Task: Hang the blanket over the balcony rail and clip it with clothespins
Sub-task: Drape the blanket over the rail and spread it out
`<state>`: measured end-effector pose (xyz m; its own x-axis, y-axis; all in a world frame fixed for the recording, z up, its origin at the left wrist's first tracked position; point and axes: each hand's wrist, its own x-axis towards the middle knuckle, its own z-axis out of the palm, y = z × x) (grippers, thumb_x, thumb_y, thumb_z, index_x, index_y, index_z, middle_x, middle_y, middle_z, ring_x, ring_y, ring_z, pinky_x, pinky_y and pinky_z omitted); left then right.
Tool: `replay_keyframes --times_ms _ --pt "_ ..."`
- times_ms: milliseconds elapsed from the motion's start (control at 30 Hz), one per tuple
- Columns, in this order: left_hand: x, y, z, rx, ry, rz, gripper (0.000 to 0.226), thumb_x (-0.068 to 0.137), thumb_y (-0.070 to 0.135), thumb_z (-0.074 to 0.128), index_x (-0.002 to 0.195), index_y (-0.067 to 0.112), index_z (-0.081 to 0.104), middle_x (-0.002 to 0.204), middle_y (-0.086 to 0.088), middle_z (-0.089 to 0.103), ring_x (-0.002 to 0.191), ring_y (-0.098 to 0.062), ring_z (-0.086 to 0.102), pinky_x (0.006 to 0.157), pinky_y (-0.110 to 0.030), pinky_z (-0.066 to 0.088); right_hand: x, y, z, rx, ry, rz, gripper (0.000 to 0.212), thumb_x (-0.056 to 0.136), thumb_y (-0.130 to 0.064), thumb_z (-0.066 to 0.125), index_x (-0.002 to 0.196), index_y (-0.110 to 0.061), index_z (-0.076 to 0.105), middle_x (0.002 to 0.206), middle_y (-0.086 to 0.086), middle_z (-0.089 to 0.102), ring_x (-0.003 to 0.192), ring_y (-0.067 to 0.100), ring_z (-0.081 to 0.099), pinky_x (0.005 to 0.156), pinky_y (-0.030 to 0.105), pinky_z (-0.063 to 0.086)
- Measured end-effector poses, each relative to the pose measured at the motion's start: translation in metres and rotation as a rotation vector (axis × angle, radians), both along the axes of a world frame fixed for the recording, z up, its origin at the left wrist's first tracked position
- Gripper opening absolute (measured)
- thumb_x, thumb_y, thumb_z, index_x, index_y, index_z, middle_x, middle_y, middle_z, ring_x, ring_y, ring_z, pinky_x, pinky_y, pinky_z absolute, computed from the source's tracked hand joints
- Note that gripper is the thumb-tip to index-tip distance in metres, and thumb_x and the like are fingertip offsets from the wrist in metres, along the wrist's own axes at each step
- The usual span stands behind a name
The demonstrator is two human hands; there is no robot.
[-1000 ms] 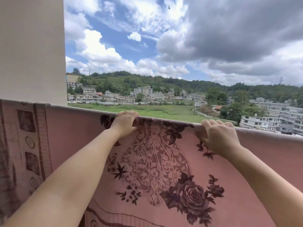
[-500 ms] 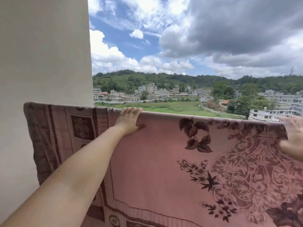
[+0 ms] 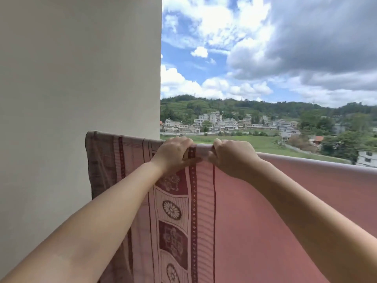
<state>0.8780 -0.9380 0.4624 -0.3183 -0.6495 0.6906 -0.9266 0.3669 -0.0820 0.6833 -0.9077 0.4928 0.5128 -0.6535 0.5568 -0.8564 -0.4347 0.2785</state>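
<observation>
- Left third of frame: plain cream plastered wall (image 3: 77, 78). The bordered end of the pink plush blanket with dark-red floral panels (image 3: 255, 211) hangs just beside or against it; cannot tell which.
- Centre: blanket lies draped over the balcony rail, top fold running from centre left to the right edge. The rail itself is fully covered by cloth.
- Left hand (image 3: 173, 155): fingers curled over the top fold, closed on the blanket at the patterned border.
- Right hand (image 3: 231, 157): just beside the left, likewise clamped on the fold.
- Judgement: hanging step is nearly done; hands are squaring the end. Next move calls for a freed hand to fetch a clothespin.
- No clothespins visible. Blanket's lower hem is cut off at the bottom of the frame.
</observation>
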Motion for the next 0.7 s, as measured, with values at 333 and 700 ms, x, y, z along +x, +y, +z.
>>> replay_keyframes --times_ms 333,700 --pt "0.224 -0.052 -0.027 -0.062 0.242 0.222 0.085 0.082 0.071 0.009 0.13 0.012 0.046 0.136 -0.008 0.05 0.131 -0.024 0.04 0.112 -0.047 0.029 0.173 -0.054 0.009 0.1 0.147 0.038 0.048 0.098 -0.044 0.025 0.126 -0.008 0.041 0.099 0.007 0.062 0.077 0.024 0.057 0.054 0.031 0.043" --pt "0.395 -0.121 -0.012 0.385 1.561 -0.124 0.029 0.092 0.041 0.049 0.088 0.014 0.061 0.082 -0.001 0.063 0.075 -0.016 0.058 0.066 -0.028 0.046 0.34 -0.107 0.015 0.229 0.026 0.029 0.038 0.098 -0.044 0.022 0.088 -0.016 0.045 0.074 -0.002 0.049 0.066 0.017 0.05 0.06 0.033 0.046"
